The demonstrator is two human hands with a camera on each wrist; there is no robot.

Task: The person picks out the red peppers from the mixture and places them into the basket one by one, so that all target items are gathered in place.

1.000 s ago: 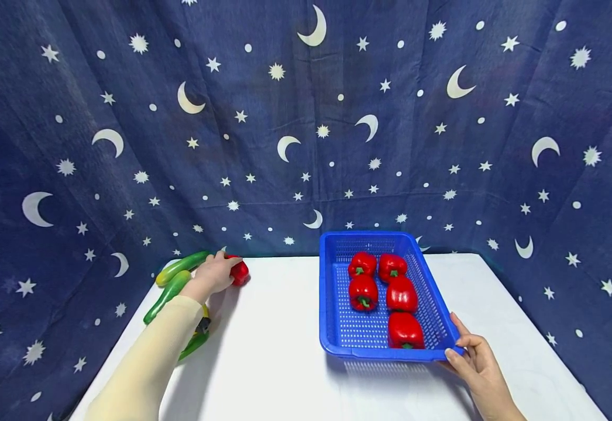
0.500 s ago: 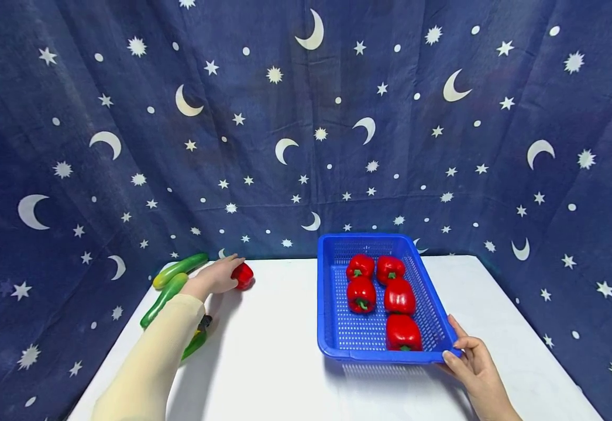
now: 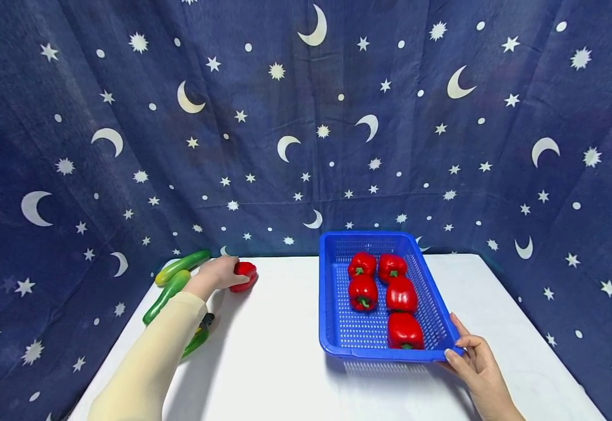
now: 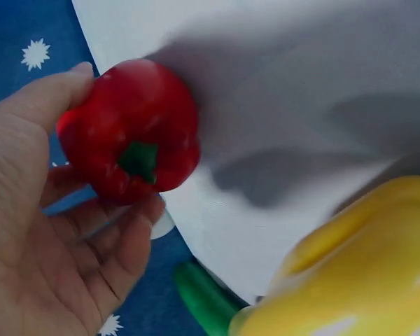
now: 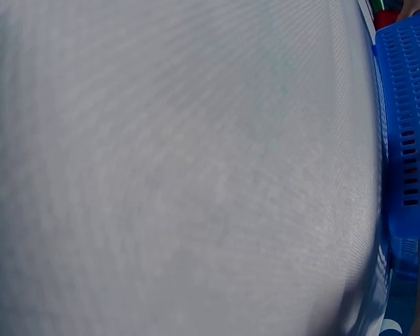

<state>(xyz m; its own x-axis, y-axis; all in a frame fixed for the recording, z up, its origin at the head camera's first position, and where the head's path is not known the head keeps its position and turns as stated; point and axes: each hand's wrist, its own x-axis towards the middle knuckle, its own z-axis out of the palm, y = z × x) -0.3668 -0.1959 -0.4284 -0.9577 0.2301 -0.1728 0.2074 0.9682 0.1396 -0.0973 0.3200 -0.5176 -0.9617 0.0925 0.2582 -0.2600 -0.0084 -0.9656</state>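
My left hand (image 3: pixel 215 275) grips a red bell pepper (image 3: pixel 245 277) at the far left of the table. In the left wrist view the thumb and fingers stand around that pepper, its green stem facing the camera. My right hand (image 3: pixel 475 365) holds the front right corner of a blue perforated basket (image 3: pixel 369 354), thumb on the rim, other fingers at its outer side. Several red bell peppers (image 3: pixel 363 292) lie inside. The right wrist view shows the basket's side wall (image 5: pixel 409 140) at its right edge; the right hand's grip is mostly out of that view.
Green cucumber-like vegetables (image 3: pixel 168 297) with yellow ends lie left of my left forearm. Another green one (image 3: pixel 195 344) and a small dark object (image 3: pixel 207 320) lie right of it. A large yellow vegetable (image 4: pixel 357 266) fills the left wrist view's lower right. A starry blue curtain (image 3: pixel 264 146) surrounds the white table.
The red bell pepper at my left hand has shifted slightly right and toward me, and the fingers now wrap around it. The right hand and basket have stayed in place.
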